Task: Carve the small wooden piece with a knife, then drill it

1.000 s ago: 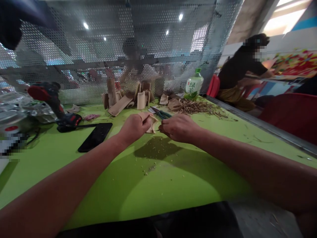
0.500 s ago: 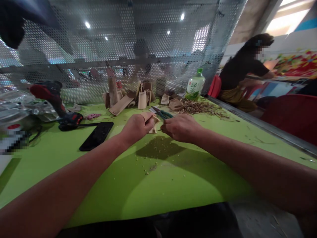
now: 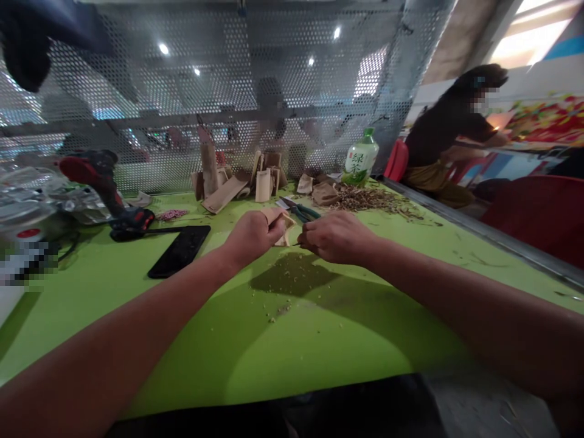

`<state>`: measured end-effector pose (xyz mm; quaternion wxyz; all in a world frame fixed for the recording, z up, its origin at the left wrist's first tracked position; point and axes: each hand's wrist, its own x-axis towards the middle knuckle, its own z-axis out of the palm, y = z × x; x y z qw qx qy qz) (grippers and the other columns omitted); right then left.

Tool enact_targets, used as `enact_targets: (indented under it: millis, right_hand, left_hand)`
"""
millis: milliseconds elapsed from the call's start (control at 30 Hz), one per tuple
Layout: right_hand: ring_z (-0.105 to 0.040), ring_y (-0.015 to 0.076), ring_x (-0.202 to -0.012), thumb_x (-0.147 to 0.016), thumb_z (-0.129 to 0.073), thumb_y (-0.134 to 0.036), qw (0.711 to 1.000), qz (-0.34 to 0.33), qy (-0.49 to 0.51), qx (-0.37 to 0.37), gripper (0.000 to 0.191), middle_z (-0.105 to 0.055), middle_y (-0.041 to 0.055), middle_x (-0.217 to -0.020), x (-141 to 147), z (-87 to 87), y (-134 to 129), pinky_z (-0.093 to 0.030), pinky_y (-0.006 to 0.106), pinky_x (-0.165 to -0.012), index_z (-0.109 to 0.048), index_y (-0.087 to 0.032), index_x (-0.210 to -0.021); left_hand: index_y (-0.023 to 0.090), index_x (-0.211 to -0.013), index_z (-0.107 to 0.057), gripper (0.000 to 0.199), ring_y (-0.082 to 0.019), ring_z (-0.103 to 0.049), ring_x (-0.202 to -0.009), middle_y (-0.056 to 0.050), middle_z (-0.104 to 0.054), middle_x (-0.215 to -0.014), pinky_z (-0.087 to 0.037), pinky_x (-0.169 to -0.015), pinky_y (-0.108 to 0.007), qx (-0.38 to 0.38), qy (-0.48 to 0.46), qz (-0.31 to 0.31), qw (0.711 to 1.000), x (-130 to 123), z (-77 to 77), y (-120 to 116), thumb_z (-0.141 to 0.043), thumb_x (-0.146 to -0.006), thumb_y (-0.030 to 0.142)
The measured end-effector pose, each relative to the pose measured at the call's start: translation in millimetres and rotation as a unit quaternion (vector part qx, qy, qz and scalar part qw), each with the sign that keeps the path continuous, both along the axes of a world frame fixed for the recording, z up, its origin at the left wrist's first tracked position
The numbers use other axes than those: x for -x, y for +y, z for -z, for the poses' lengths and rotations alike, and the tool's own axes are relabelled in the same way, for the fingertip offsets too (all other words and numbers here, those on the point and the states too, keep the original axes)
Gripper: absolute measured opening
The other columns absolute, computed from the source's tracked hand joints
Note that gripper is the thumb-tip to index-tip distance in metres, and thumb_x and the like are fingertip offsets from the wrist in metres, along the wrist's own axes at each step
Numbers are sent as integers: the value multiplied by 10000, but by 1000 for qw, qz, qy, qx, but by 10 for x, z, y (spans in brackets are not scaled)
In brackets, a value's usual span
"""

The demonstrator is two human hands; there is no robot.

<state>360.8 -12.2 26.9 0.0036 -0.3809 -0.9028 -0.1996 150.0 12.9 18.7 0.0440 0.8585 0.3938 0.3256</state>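
Observation:
In front of me my left hand [image 3: 250, 236] is closed around a pale, curved piece of wood or bamboo [image 3: 286, 231], whose rough cut end faces right. Close beside that end, my right hand [image 3: 335, 236] has its fingers pinched together. A small dark tip pokes out below them, but what it belongs to is hidden in the hand. Green-handled pliers [image 3: 305, 212] lie on the table just behind my hands. Under the hands, pale crumbs [image 3: 285, 309] are scattered over the green tabletop [image 3: 274, 359].
To the left are a black phone [image 3: 179, 252], a cordless drill [image 3: 103, 188] and clear plastic containers. Bamboo pieces [image 3: 225, 191] lean along the perforated metal screen [image 3: 173, 115]. A pile of shavings [image 3: 365, 199] lies by a green bottle [image 3: 361, 161]. Another person [image 3: 449, 121] sits at right.
My right hand has shifted very slightly to the right. My left hand keeps its grip on the pale piece, and the view has moved a little.

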Motion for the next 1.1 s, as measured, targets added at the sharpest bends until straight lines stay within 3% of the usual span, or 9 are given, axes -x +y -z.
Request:
enact_targets:
  millis: [233, 433, 667, 867, 1100]
  right_hand:
    - [-485, 110, -566, -969, -415, -263, 997, 45, 65, -12, 314, -690, 28, -815, -1, 43, 59, -201, 291, -514, -714, -201, -896]
    - [-498, 120, -593, -931, -459, -245, 998, 2, 61, 7, 268, -707, 29, -832, -25, 74, 40, -197, 289, -528, -714, -212, -854]
    - [-502, 134, -632, -990, -390, -346, 979, 102, 174, -26, 353, -700, 60, -872, 8, 154, 83, -192, 275, -535, -701, -191, -934]
    - [-496, 133, -618, -980, -389, -317, 979, 114, 170, -14, 333, -683, 70, -878, 73, 248, 97, -188, 286, -519, -687, -176, -928]
    - [-486, 130, -591, -963, -407, -273, 988, 95, 119, 35, 299, -673, 56, -825, 133, 288, 69, -205, 283, -507, -688, -184, -913]
  left_hand:
    - [88, -1077, -708, 337, -145, -557, -622, -74, -685, -763, -438, -621, -256, -1, 4, 11, 1000, -1, 3, 19, -479, -886, 244]
    - [86, -1074, -707, 330, -144, -565, -622, -79, -689, -763, -440, -623, -256, 10, -5, 8, 1000, 9, -3, 15, -487, -881, 239]
    - [104, -975, -713, 281, -141, -577, -649, -85, -703, -780, -437, -605, -233, 15, -29, -13, 999, 22, 32, 72, -485, -876, 234]
    - [119, -797, -678, 226, -156, -590, -670, -86, -672, -702, -443, -595, -235, 31, -45, -32, 998, 12, 45, 81, -485, -853, 221]
    - [128, -771, -674, 199, -165, -585, -678, -82, -659, -689, -427, -584, -244, 36, -51, -80, 995, 3, 47, 86, -486, -812, 180]
